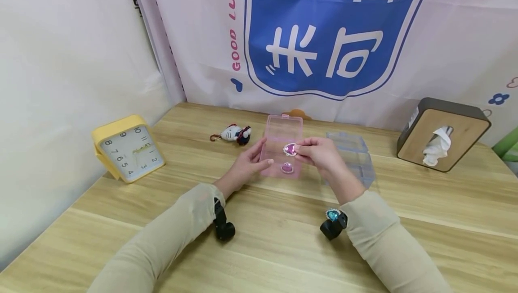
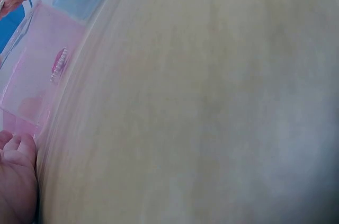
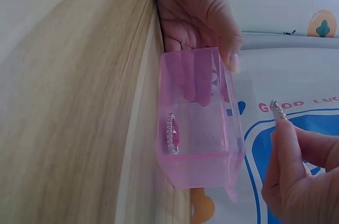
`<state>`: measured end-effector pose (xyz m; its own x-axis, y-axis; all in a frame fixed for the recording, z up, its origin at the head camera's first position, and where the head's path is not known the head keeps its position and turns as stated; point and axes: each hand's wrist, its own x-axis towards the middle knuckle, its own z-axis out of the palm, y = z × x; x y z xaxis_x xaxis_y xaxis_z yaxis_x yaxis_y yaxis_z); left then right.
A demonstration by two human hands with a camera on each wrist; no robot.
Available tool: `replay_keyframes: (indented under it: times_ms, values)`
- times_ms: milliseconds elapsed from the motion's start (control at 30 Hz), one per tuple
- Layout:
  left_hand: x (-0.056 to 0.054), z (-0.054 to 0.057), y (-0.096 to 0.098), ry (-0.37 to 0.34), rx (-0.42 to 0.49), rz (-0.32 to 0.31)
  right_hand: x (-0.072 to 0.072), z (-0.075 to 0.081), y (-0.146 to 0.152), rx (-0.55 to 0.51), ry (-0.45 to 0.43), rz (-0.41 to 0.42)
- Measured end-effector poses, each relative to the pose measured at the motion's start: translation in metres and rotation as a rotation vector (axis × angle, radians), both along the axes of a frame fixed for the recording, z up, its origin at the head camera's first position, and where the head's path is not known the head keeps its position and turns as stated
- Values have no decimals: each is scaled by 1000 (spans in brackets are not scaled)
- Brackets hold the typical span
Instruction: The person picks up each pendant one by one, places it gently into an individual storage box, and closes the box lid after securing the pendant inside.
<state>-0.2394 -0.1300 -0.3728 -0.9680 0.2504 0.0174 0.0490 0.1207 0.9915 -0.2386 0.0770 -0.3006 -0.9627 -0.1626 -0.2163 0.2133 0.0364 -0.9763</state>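
Observation:
An open pink plastic box [image 1: 279, 172] stands on the table, its lid tipped back. My left hand [image 1: 242, 167] grips its left side, with thumb near the rim and fingers along the outer wall [image 3: 193, 78]. Above the box, my right hand [image 1: 319, 152] pinches a magenta heart-shaped gem [image 1: 289, 149] edged with small clear stones between thumb and fingertips. The right wrist view shows this gem [image 3: 278, 109] edge-on. A second pink gem [image 1: 287, 168] with a beaded rim lies inside the box. A teal gem [image 1: 333, 214] shows beside the right wrist camera.
An open clear blue box [image 1: 351, 143] lies partly behind the right forearm. A small plush keychain [image 1: 232, 134] rests left of the pink box. The yellow clock [image 1: 129, 149] stands at the far left, a tissue box [image 1: 443, 133] at the right. A printed cloth [image 1: 210, 81] hangs behind the table.

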Motion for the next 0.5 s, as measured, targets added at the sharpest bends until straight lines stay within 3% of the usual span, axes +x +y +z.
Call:
replay_keyframes:
  times_ms: [500]
  values:
    - [0, -1, 1, 23, -31, 27, -13, -8, -14, 70, 20, -51]
